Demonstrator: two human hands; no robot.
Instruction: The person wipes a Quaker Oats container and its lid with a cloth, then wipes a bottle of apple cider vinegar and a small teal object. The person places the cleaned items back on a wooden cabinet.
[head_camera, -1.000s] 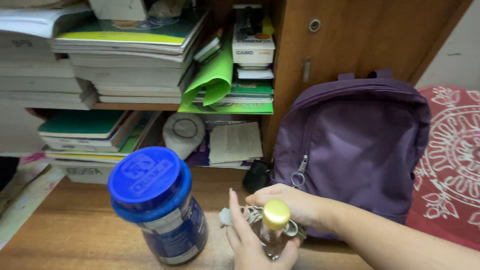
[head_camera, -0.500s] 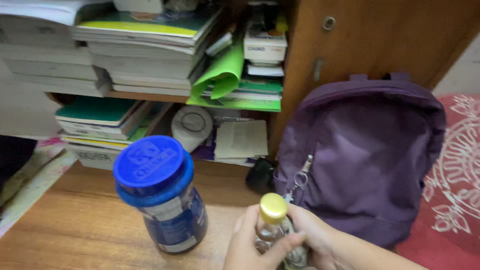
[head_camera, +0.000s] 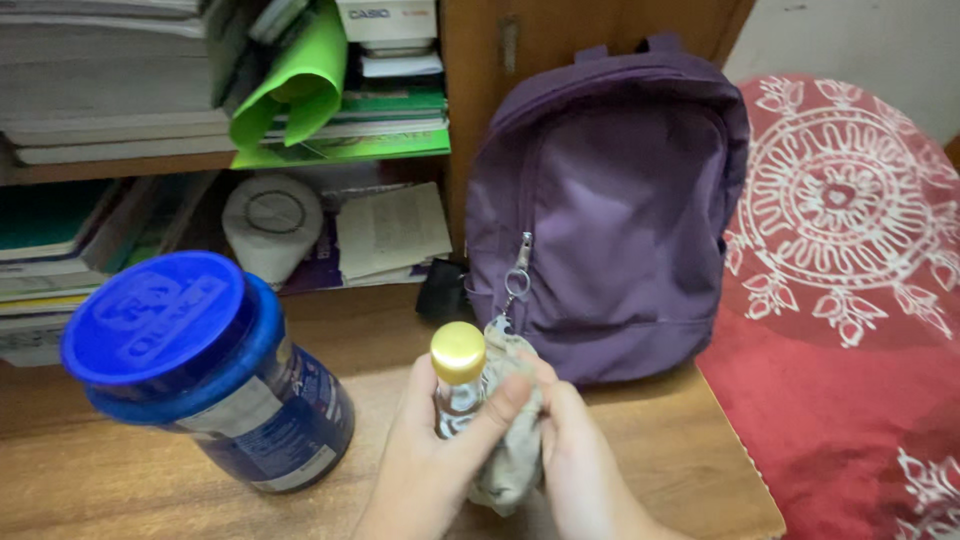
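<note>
1. Clasping a small clear bottle with a round yellow cap (head_camera: 458, 385) upright in the left hand (head_camera: 425, 470), fingers closed around its body and the thumb reaching across towards the right.
2. Pressing a crumpled grey-beige cloth (head_camera: 512, 440) against the bottle's right side with the right hand (head_camera: 578, 462), fingers curled into the folds; both hands clenched, neither one free.
3. Holding the bottle and cloth just above the near edge of the light wooden desk (head_camera: 110, 490), in front of the purple fabric backpack (head_camera: 610, 200) and close under its metal zip pull (head_camera: 518, 275).
4. Judging progress from how things lie: yellow cap sitting on the neck, apparently closed; cloth covering only the right flank and lower part, glass on the left and the cap showing bare, so the rubbing or wrapping looks partly done at most.
5. Unable to tell whether the bottle's underside is touching the desk, since the hands are hiding it.
6. Leaving untouched the dark-blue plastic jar with a bright blue lid (head_camera: 215, 385), standing just to the left, lid on.
7. Lying apart to the right, a red bedspread with a white pattern (head_camera: 850, 300); crowding the shelves behind, stacked books and a green folder (head_camera: 300, 80).
</note>
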